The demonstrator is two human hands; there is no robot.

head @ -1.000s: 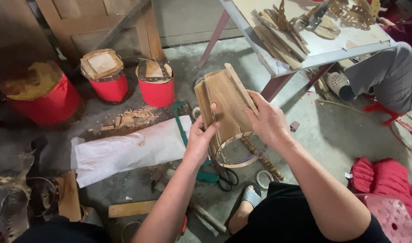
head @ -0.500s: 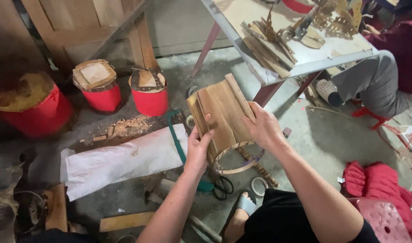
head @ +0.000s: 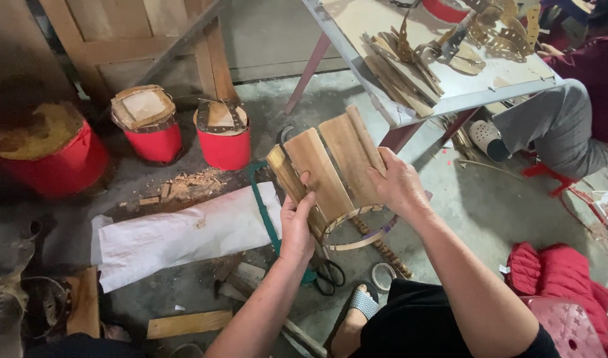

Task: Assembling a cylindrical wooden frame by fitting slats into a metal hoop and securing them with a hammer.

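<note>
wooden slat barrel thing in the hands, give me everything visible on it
The slat drum is a half-built cylinder of pale, bare wooden staves set side by side around thin hoops at its lower end; part of the ring is open, with no staves yet. It is held in the air, tilted, open end toward the camera. The left hand grips the near staves, thumb on the outer face; the right hand clasps the right side near the hoop.

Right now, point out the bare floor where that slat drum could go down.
Bare concrete lies right of the slat drum, between the table leg and the red cushion. The white sack is flat, unloaded. Crowded: under the left hand, with scissors, tape roll, wood scraps.
</note>
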